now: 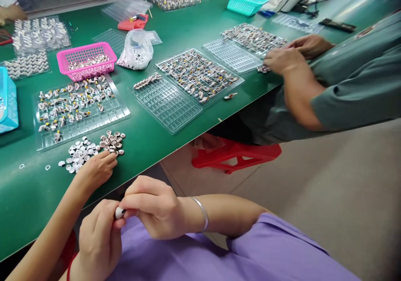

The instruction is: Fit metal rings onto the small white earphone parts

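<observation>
Green counter (144, 143) alongside; just off its edge, the left hand (100, 233) and right hand (155, 208) pinch 1 white piece (119, 213) between their fingers. I'd guess light, stiff, slick; hold its sides.

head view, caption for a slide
Left hand and right hand hold a small white piece near a green table.

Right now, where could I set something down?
Bare table shows between the caps and middle tray, and between the bag and teal basket. It's crowded around the pink basket and left tray, and at the caps, beside a co-worker's hand.
</observation>
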### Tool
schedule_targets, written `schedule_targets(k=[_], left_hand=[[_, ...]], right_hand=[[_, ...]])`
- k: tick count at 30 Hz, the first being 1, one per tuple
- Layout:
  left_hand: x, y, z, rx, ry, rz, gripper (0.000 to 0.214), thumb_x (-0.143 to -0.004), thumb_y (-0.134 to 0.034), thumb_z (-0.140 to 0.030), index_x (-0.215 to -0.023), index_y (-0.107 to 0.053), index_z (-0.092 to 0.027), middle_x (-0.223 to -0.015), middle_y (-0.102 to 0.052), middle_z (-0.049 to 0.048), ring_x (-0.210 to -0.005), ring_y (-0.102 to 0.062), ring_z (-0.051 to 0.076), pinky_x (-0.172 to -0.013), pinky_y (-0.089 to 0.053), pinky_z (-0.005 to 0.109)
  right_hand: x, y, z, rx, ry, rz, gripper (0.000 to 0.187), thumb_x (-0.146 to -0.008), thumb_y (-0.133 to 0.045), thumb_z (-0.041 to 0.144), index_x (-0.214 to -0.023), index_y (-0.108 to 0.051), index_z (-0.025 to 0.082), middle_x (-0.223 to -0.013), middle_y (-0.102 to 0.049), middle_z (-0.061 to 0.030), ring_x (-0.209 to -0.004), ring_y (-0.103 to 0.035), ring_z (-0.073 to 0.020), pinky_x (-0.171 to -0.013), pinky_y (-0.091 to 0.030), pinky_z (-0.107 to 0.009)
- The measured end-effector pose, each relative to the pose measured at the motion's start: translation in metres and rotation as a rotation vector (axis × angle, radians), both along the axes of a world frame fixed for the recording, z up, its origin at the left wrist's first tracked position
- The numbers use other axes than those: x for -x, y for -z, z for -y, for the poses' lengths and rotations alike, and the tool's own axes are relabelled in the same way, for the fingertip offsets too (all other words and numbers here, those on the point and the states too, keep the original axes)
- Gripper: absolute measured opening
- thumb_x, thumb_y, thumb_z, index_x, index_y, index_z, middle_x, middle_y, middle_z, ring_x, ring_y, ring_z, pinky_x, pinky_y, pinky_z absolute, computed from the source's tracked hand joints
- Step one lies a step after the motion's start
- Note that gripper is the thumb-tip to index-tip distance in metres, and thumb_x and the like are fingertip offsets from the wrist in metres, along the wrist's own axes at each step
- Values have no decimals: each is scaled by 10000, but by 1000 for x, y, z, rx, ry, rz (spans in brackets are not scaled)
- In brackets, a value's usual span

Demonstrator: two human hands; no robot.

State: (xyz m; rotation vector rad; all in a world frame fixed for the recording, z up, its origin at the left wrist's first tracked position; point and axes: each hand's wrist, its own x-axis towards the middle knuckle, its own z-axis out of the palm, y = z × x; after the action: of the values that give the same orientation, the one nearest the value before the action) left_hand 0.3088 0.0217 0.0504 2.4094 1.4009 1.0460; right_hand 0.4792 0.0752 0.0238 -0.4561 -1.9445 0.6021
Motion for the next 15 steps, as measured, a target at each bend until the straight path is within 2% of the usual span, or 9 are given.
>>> schedule_targets(k=[4,7,9,12,15], left_hand=[[1,1,-1,-38,-19,-42,206,-1029,-375,-187,-945,-563,-193,-706,-603,15,-571,-571,124,-551,-455,205],[1,4,0,24,-27,42,243,-1049,-382,-284,-942,-577,-188,-704,-581,9,-576,-552,120,-546,-446,207],[0,6,1,176,-18,192,323,-1061,-346,-356,-888,-571,-203,-666,-549,-13,-543,-524,111,-516,-434,201],[-2,7,5,426,-9,432,391,-1066,-313,-393,-825,-563,-214,-623,-512,-28,-522,-492,109,-493,-425,204],[-2,10,9,561,10,561,413,-1055,-338,-437,-792,-563,-212,-637,-508,-16,-555,-485,119,-514,-431,224]], right_hand=[[1,-7,2,207,-41,-42,122,-984,-510,155,-955,-627,133,-824,-675,-79,-771,-632,-135,-698,-582,-233],[-1,-11,0,234,-53,-11,129,-998,-501,179,-932,-607,144,-809,-664,-70,-776,-627,-137,-702,-583,-232],[0,-11,-1,184,-39,-13,130,-1009,-493,187,-956,-603,140,-821,-658,-73,-790,-621,-138,-715,-582,-233],[2,-7,-3,23,1,-65,121,-1002,-492,144,-1018,-608,119,-850,-659,-83,-811,-619,-138,-748,-580,-244],[2,-4,-7,-178,39,-91,213,-980,-419,61,-1068,-609,98,-838,-665,-80,-814,-625,-137,-758,-578,-256]])
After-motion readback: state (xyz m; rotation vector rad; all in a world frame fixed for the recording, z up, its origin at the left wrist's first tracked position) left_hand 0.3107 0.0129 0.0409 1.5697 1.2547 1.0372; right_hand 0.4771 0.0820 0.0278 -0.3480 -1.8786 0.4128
